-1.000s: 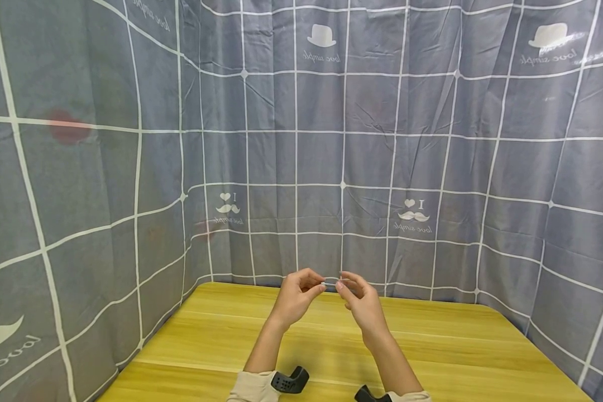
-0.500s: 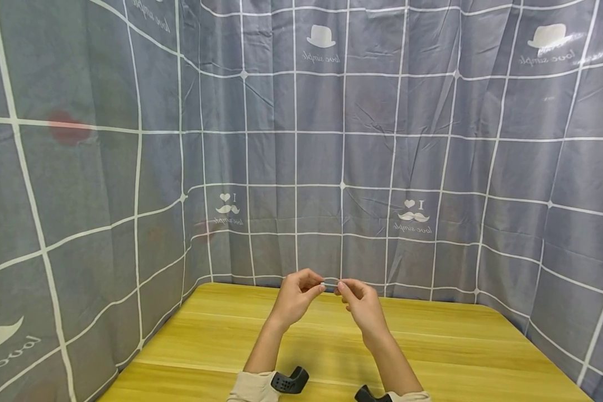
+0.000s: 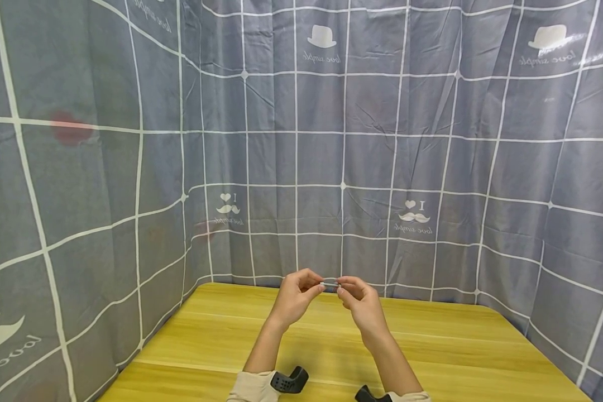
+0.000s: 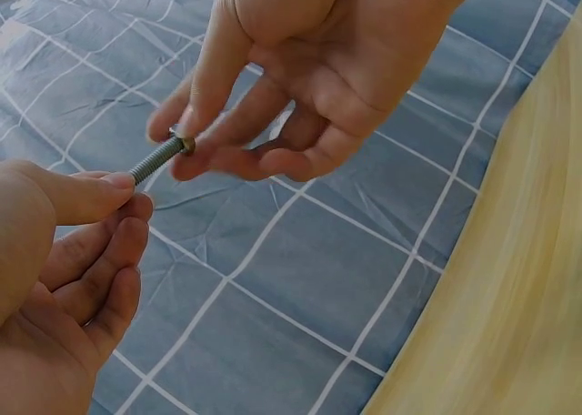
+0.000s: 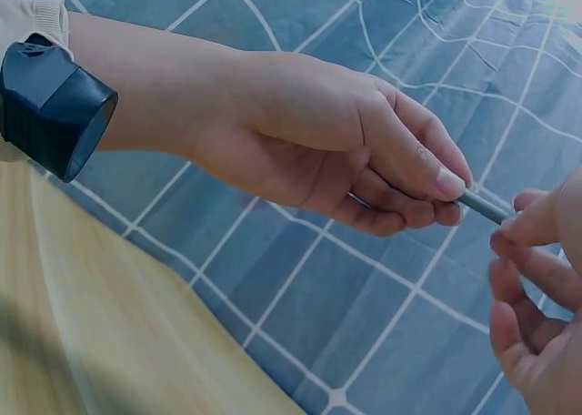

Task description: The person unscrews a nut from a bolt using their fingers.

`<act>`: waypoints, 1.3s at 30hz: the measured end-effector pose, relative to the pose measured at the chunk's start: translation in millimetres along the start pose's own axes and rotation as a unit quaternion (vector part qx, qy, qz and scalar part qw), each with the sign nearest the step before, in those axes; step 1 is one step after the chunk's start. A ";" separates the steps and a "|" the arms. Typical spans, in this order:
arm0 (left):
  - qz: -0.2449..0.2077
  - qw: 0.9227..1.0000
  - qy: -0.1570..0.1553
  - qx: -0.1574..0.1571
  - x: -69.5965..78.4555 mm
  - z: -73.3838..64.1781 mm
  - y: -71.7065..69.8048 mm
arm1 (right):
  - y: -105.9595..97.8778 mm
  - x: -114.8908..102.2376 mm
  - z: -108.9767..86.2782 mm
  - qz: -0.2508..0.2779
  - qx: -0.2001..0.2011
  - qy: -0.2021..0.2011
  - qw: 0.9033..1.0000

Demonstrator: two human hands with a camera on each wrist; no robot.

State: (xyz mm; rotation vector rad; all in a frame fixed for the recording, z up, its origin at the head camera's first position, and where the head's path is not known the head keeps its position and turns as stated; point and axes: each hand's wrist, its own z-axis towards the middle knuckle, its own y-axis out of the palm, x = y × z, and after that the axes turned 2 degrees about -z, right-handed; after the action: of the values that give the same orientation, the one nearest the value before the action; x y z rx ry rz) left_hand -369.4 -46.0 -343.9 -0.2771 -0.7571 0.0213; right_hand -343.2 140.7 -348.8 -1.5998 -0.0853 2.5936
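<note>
A thin grey threaded bolt [image 4: 156, 160] spans the gap between the two hands, held in the air above the far part of the table. My left hand [image 3: 291, 298] pinches one end between thumb and index finger, its other fingers curled below. At the opposite end sits a small darker ring, apparently a nut [image 4: 188, 146]. The thumb and fingertips of my right hand [image 3: 363, 306] are at that nut and pinch it lightly. In the right wrist view, the bolt's shaft shows between the hands, while the right fingers hide the nut.
A yellow wood-grain table [image 3: 432, 346] lies beneath the forearms. Grey curtain [image 3: 372, 156] with white grid lines encloses the back and sides. Black wrist devices [image 3: 290, 381] sit at both beige sleeves.
The right fingers were spread at the bolt's end one second ago, came together half a second ago, and now stand slightly shifted with the thumb lower. The left hand stays in place.
</note>
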 end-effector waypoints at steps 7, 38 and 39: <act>-0.004 1.000 0.000 -0.001 0.9 -0.1 -0.5 | 0.7 0.7 0.5 0.024 0.006 0.025 0.999; 0.006 1.000 0.004 0.010 41.4 -6.6 0.4 | -0.6 2.9 2.7 0.004 0.017 0.022 1.000; 0.006 1.000 0.003 0.009 42.4 -6.9 0.0 | -0.7 2.6 2.7 0.006 0.013 0.019 1.000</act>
State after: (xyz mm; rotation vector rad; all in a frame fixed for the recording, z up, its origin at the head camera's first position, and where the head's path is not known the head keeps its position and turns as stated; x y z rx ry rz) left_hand -333.8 -42.6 -320.1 -0.2641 -0.7487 0.0392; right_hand -346.7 141.7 -349.9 -1.6446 -0.0382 2.5605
